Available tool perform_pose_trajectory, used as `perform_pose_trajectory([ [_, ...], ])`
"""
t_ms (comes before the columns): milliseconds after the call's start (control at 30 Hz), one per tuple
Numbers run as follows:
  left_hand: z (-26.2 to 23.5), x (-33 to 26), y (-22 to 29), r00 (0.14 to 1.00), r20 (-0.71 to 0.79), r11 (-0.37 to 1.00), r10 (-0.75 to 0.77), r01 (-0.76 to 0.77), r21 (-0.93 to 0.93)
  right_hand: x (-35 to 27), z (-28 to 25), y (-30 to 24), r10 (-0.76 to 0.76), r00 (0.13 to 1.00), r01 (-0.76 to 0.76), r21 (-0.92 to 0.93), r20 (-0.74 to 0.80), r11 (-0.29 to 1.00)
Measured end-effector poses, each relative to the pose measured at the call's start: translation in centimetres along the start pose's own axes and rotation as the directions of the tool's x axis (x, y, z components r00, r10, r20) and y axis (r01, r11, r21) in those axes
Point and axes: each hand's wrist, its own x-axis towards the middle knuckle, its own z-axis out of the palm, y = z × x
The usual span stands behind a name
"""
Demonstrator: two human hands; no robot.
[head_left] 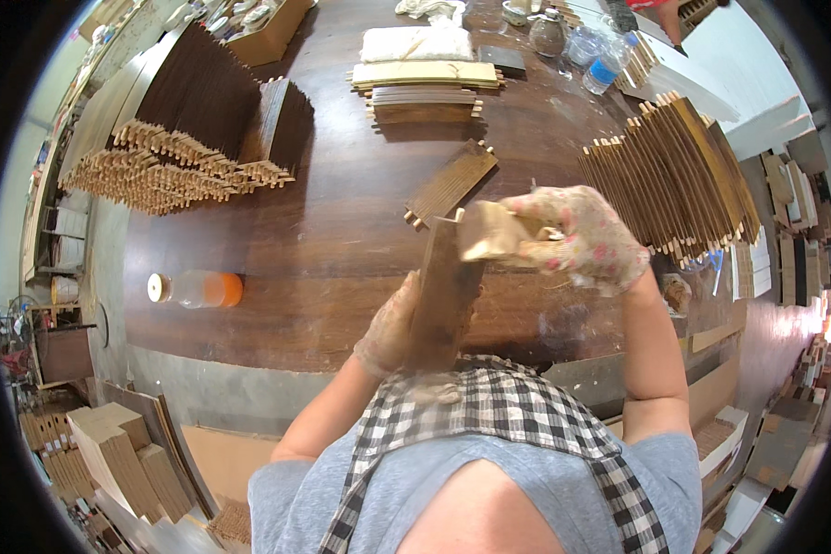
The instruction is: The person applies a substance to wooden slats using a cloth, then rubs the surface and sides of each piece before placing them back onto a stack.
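Observation:
My left hand, in a worn fabric glove, grips the lower part of a dark wooden slat piece held upright against my checked apron. Gloved in a floral pattern, my right hand presses a pale sanding block against the top end of that piece. Fine dust hangs around the slat and apron. Another slatted wooden piece lies flat on the dark table just beyond my hands.
Stacks of slatted wooden pieces stand at the left and right of the table, with flat bundles at the back. An orange-filled bottle lies on its side at left. Water bottles stand far right. Wood offcuts cover the floor.

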Motion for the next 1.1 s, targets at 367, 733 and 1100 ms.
perform_pose_trajectory([
  [367, -1.1, 1.2, 1.0, 0.999, 0.033, 0.922, 0.031, -0.016, -0.387, -1.4, 3.0, -1.4, 0.094, 0.98, -0.039, 0.294, -0.175, 0.955],
  [733, 0.4, 1.6, 2.3, 0.985, -0.101, 0.924, 0.138, -0.164, -0.346, -2.8, 7.1, -2.8, -0.09, 0.995, 0.093, 0.069, -0.039, 0.993],
  [1100, -1.8, 1.4, 2.2, 0.986, -0.035, 0.895, 0.163, -0.163, -0.416, -5.6, 8.3, -0.9, -0.215, 0.976, 0.193, 0.29, 0.043, 0.937],
])
